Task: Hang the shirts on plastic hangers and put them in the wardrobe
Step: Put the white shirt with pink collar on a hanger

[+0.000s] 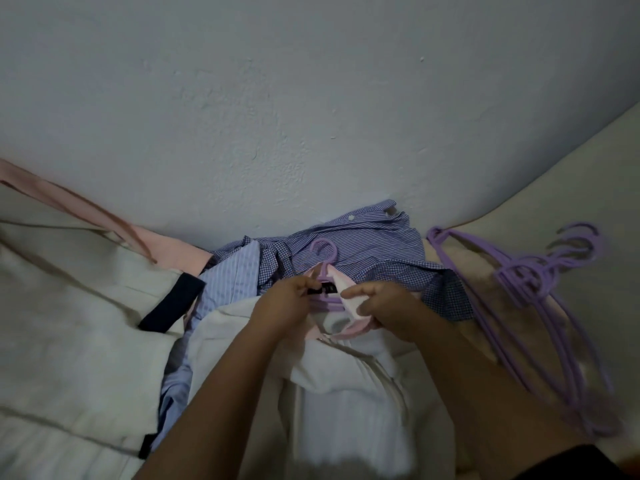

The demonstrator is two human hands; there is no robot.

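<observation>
A white shirt (346,382) with a pink-lined collar lies on the bed in front of me. A purple plastic hanger (325,252) sits inside its neck, hook pointing toward the wall. My left hand (287,301) pinches the collar at the black label. My right hand (384,306) grips the collar's right side. Behind lie a blue checked shirt (363,244) and a light blue striped shirt (232,278).
A pile of several purple hangers (540,282) lies on the bed to the right. A cream shirt with navy trim (86,306) and a pink garment (166,244) lie at the left. A pale wall (311,98) rises right behind the bed.
</observation>
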